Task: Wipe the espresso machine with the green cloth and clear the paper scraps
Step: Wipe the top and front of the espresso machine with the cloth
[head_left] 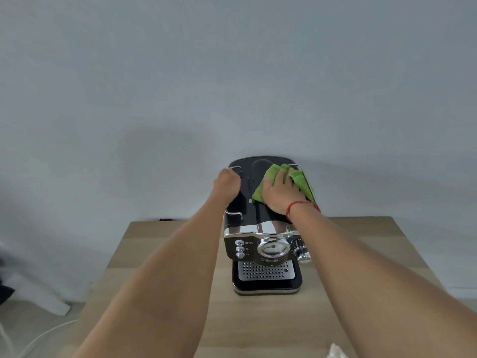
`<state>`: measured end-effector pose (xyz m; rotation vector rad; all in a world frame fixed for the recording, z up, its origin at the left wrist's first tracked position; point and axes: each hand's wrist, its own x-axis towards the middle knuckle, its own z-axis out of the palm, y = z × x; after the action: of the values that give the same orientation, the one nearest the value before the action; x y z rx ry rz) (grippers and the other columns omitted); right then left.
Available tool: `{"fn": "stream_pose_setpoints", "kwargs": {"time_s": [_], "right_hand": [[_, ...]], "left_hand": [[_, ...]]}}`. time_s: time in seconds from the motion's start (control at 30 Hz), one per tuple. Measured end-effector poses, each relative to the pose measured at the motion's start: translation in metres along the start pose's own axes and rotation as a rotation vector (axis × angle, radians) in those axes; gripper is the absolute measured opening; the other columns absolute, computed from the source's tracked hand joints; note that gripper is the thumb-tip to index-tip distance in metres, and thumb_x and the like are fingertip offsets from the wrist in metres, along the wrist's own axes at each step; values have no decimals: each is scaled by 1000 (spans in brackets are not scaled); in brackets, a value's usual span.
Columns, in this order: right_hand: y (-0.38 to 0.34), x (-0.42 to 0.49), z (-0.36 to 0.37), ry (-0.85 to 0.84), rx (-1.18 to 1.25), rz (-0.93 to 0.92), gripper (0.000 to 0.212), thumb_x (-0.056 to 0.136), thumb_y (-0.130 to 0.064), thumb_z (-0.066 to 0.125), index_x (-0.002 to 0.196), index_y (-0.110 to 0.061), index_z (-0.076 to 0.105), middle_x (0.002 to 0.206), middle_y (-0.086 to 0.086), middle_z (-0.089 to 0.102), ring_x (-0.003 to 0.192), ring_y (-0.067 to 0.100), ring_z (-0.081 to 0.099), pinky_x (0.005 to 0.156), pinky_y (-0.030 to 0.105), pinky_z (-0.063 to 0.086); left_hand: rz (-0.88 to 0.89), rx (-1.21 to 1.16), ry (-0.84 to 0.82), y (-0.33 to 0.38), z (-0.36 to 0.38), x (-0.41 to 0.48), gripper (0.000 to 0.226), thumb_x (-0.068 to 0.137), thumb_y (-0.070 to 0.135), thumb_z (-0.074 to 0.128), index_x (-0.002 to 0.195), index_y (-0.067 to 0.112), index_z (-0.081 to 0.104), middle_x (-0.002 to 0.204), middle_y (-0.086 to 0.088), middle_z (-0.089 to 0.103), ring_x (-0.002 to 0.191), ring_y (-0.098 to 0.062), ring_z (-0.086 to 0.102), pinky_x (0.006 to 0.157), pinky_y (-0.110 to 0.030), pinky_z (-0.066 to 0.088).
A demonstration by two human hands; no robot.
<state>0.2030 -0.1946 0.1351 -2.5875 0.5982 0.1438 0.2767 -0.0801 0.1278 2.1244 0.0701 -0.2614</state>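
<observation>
A black and chrome espresso machine (263, 244) stands on a light wooden table (180, 293), its back against the wall. My right hand (280, 195) presses a crumpled green cloth (299, 180) flat on the right half of the machine's black top. My left hand (227, 186) is closed around the chrome rail on the top's left edge, holding the machine. A bit of white paper scrap (336, 351) shows at the bottom edge of the table, beside my right forearm.
A pale wall rises directly behind the table. At the left, on the floor, lie a white cable (38, 339) and a white angled leg (44, 298). The drip tray (267, 280) juts forward at the machine's base.
</observation>
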Motion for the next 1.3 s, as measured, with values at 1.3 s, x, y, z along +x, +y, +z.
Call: {"fn": "stream_pose_setpoints", "kwargs": {"time_s": [1.3], "right_hand": [[-10, 61, -33, 97, -358, -65, 63, 97, -46, 15, 145, -14, 39, 153, 9, 36, 141, 26, 34, 120, 44, 14]], "left_hand": [[-2, -16, 9, -4, 4, 13, 48, 103, 26, 18, 138, 8, 45, 136, -15, 50, 125, -32, 46, 102, -35, 34]]}}
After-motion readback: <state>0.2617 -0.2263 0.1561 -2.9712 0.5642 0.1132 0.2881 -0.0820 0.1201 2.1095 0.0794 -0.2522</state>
